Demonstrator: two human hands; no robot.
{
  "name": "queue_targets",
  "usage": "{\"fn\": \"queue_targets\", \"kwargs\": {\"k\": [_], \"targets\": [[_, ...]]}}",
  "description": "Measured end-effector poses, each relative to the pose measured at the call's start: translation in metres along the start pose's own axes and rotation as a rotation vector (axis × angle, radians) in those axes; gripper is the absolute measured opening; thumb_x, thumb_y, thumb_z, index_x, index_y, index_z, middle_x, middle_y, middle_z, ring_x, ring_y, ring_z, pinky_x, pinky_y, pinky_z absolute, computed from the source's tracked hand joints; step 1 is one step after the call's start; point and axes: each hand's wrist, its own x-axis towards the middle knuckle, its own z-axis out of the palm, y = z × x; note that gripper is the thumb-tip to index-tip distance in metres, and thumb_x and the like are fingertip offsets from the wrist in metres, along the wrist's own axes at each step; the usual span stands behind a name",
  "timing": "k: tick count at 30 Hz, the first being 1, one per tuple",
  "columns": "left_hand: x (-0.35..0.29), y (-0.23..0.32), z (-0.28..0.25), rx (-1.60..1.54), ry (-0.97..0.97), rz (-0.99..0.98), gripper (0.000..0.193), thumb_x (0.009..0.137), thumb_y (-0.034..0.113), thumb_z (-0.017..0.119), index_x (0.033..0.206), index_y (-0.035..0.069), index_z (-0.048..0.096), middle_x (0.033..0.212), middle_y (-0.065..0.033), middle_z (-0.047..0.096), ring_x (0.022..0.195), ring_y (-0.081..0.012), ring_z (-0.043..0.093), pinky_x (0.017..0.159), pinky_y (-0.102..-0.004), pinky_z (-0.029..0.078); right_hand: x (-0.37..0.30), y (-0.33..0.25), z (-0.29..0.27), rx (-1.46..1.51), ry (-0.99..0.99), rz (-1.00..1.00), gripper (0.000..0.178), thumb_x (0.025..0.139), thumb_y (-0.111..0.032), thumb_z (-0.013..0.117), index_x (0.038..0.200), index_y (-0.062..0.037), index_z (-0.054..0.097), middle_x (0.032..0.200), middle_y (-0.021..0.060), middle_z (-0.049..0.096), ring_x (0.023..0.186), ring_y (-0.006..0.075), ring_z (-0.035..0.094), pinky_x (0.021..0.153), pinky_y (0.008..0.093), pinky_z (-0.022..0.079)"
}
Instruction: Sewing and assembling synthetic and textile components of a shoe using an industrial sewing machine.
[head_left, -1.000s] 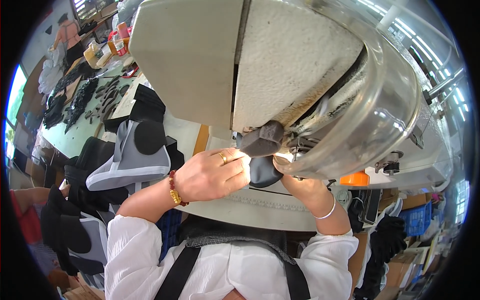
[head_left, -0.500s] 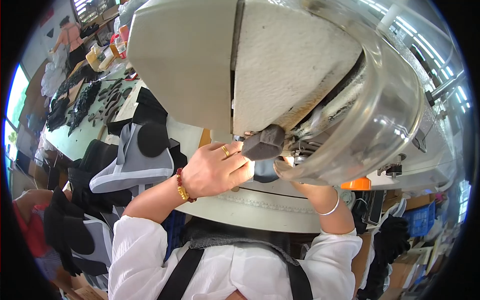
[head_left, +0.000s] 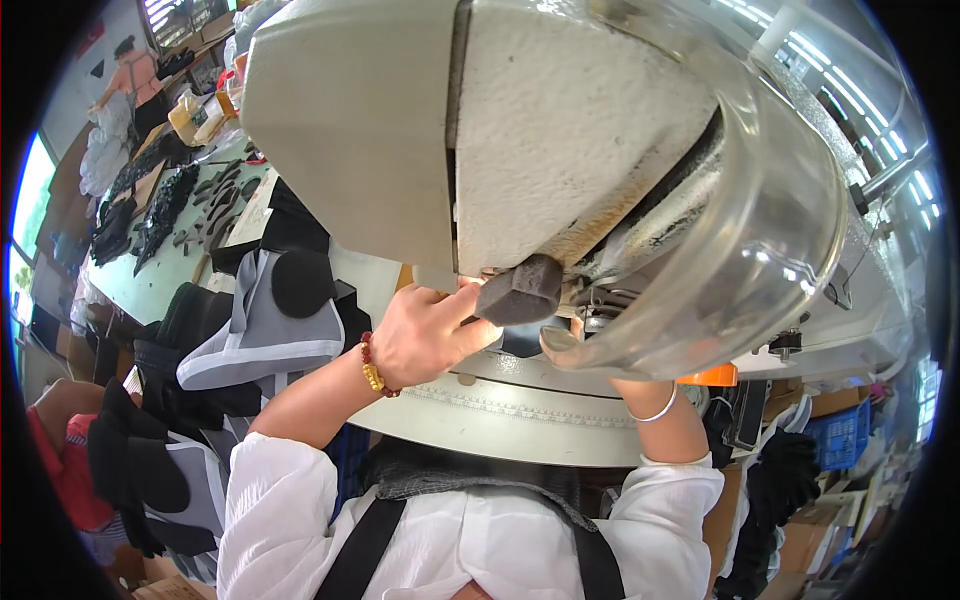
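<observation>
A white sewing machine head (head_left: 570, 130) fills the upper middle, with a clear curved plastic guard (head_left: 770, 260) on its right. A dark grey foam block (head_left: 520, 290) sits at its lower end. Close below that block, my left hand (head_left: 425, 335) has its fingers bent and pressed together; the tips are partly hidden. My right hand (head_left: 563, 343) is mostly behind the guard, its thumb showing. Between the two hands lies a small dark piece of material (head_left: 522, 341), gripped at its edges. The needle area is hidden by the foam block and machine head.
Grey and black padded pieces with pale edging (head_left: 265, 330) are heaped at my left. Beyond, a pale green table (head_left: 135, 290) bears dark cut strips. A blue crate (head_left: 840, 435) stands at the right. A person in red (head_left: 70, 460) sits at far left; another stands behind.
My left hand has shifted slightly left, and the dark piece between my hands shows a changed outline. The machine appears slightly further left in the picture.
</observation>
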Motion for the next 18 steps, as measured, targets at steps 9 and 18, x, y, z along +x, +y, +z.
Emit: {"fn": "queue_targets", "kwargs": {"k": [9,18], "targets": [[0.003,-0.002,-0.001,-0.086,0.012,-0.041,0.015,0.068,0.013,0.073,0.083,0.013,0.070,0.098,-0.0100,0.063,0.050,-0.0178,0.054,0.043,-0.0296,0.044,0.020,0.001,-0.001,-0.207,0.024,-0.233,0.028,0.085,-0.013,0.069,0.112,-0.0059,0.065,0.097,0.0089,0.068,0.087,0.0239,0.066,0.080,0.0361,0.055],[-0.024,-0.015,0.033,-0.222,0.022,-0.094,0.022,0.068,0.006,0.073,0.089,0.009,0.069,0.104,-0.0085,0.063,0.068,-0.0199,0.062,0.055,-0.0315,0.052,0.029,-0.024,0.020,-0.405,0.071,-0.453,0.034,0.083,-0.015,0.069,0.116,-0.0057,0.066,0.099,0.0120,0.069,0.088,0.0273,0.069,0.080,0.0376,0.057]]}}
